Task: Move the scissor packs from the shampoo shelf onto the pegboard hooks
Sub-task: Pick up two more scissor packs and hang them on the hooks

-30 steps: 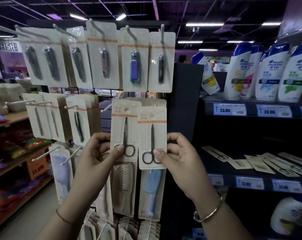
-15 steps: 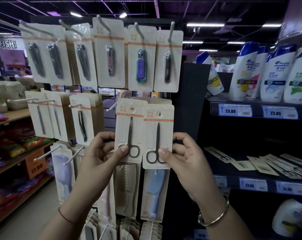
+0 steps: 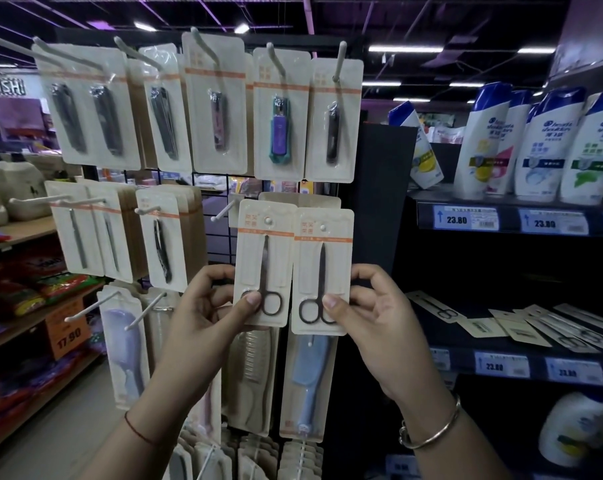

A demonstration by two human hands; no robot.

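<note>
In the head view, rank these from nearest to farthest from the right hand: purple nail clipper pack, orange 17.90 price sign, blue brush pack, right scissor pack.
1. right scissor pack: pinched by the right hand.
2. blue brush pack: just below, to its left.
3. purple nail clipper pack: top row, above.
4. orange 17.90 price sign: far left, lower shelf.

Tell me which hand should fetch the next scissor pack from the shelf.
Right, probably. The right hand pinches the right hanging pack beside the shelf, where loose packs lie. The left hand, pinching the left pack, would have to cross over.
</note>
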